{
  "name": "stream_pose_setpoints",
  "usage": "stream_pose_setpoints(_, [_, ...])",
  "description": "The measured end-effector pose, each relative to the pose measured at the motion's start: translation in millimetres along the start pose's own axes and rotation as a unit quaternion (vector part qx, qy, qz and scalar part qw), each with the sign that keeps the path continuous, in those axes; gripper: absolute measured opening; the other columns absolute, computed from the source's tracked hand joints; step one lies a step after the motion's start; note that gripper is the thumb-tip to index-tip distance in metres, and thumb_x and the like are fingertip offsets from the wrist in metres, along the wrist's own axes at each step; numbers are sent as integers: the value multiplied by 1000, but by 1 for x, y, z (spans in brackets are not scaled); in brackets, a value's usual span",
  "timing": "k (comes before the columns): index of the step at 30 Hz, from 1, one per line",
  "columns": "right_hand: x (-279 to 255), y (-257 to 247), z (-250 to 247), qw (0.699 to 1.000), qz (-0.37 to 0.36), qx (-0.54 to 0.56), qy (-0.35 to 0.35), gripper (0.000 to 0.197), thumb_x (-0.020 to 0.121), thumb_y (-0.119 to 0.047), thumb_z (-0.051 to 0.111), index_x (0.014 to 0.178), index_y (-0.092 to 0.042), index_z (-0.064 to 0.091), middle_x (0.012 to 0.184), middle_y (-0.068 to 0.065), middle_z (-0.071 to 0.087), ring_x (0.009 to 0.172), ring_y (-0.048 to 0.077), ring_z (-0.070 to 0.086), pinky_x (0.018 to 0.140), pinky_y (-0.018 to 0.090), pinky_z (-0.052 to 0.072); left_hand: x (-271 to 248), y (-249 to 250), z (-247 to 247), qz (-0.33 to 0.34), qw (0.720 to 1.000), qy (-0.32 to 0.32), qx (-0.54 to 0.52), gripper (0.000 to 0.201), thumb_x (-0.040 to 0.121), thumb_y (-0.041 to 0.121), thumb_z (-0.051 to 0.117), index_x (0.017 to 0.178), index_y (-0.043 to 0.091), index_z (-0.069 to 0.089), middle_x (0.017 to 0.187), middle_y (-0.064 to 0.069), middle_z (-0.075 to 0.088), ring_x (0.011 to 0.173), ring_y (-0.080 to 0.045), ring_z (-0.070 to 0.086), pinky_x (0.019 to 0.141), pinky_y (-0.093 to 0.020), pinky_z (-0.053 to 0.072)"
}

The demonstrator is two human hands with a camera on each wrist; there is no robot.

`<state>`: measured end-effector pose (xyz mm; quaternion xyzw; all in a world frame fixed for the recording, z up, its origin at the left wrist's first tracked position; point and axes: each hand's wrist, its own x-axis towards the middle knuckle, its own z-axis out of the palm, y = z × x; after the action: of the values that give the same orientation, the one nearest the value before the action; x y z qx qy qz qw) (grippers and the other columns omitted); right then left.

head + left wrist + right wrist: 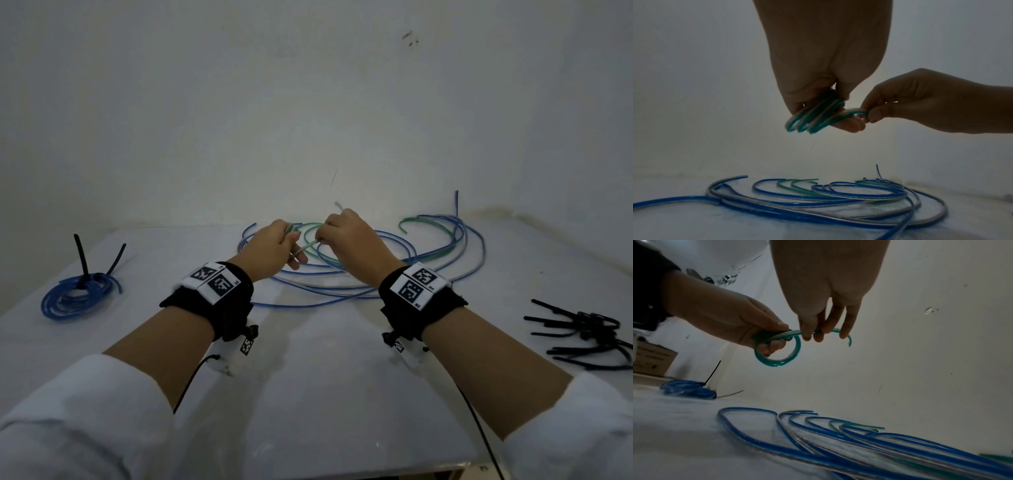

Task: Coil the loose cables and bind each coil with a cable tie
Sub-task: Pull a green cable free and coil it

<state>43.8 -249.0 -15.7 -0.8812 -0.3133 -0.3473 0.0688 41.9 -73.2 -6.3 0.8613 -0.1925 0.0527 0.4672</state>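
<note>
White table point(315, 394) against a plain white wall point(308, 85); wall has a few dark scuffs. No containers on the table. A cardboard box point(651, 360) shows at the far left edge of the right wrist view; contents not visible.

Both hands are raised above the table centre. Left hand point(274, 250) grips a small green coil point(777, 350), several tight round turns of glossy green-and-clear flat cable. Fingers are curled through the loop with the thumb clamped on top; in the left wrist view the turns fan out under the fingertips. Right hand point(349, 236) sits at 3 o'clock of the left one, thumb and fingers pinched together on the coil's tail. The free green end curves down past the right fingertips point(844, 335).

Loose cables point(376, 270) lie under the hands, from 12 to 2 o'clock on the table. They are blue-and-clear with a few green ones, smooth plastic, lying in wide overlapping arcs with cut ends pointing up.

At 9 o'clock is a finished blue coil point(75, 294), flat on the table and bound by a black cable tie point(82, 257) whose tail stands upright.

At 3 o'clock, near the table edge, is a pile of spare black ties point(589, 335), thin straight strips crossing each other.

Both wrists carry black straps with square printed markers.
</note>
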Motion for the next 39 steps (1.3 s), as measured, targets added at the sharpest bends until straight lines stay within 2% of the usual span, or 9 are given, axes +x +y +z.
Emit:
stream_pose_setpoints(5, [5,-3,-10,996,-12,86,-33,5,89,-7,57,93,-5,58,85,9,59,77,20,44,70,31,41,-3,1,-1,23,1000,-13,-2,17,101,16,34,87,13,44,71,-2,63,57,-9,58,58,-16,48])
stream_pose_setpoints(8, [9,-7,-13,990,1,135,-28,9,91,-11,56,94,-3,54,90,9,57,79,17,43,72,21,33,-5,3,0,38,998,-28,-33,23,101,13,33,80,17,42,68,-3,53,59,-13,48,58,-18,44])
stream_pose_setpoints(11, [10,-6,-15,987,5,163,1,10,87,-5,59,95,0,57,92,8,54,75,10,41,72,10,32,-7,5,1,34,996,-11,-85,26,101,11,29,78,13,41,65,-3,42,50,-4,41,51,-12,37])
stream_pose_setpoints(16, [11,-6,-16,987,14,157,16,10,81,7,54,89,3,59,83,16,59,74,27,53,68,16,30,-9,11,-2,30,993,-39,-111,30,103,19,27,76,14,39,65,-2,39,51,-5,37,52,-12,34])
stream_pose_setpoints(22, [9,-3,-14,976,52,205,51,11,82,-2,63,93,-1,63,86,10,62,69,13,50,68,17,38,-12,17,0,37,985,-62,-159,26,102,11,25,79,10,38,67,-3,32,53,-6,32,51,-14,30])
stream_pose_setpoints(26, [5,4,-11,980,63,182,48,13,82,0,61,93,-3,66,82,12,63,73,19,54,69,22,41,-11,17,-3,29,981,-67,-179,27,102,8,23,79,11,37,66,-2,31,50,-3,33,52,-16,29])
stream_pose_setpoints(31, [4,2,-12,961,82,255,71,22,82,4,59,104,-1,62,85,10,66,74,15,58,71,12,44,-11,20,1,38,984,-84,-154,24,103,18,25,85,8,36,65,-1,26,55,-8,26,52,-17,26])
stream_pose_setpoints(34, [2,5,-13,942,132,303,60,26,84,4,58,110,0,61,94,13,63,76,20,61,71,17,51,-9,20,4,24,981,-68,-178,18,102,11,26,94,4,40,66,-1,29,57,-9,27,51,-17,26])
stream_pose_setpoints(39, [-5,12,-19,957,143,248,-55,38,89,-10,59,127,-9,55,109,11,55,82,19,54,73,13,38,-2,22,9,35,974,-85,-207,20,102,13,24,93,6,41,61,6,34,56,-9,29,55,-20,27])
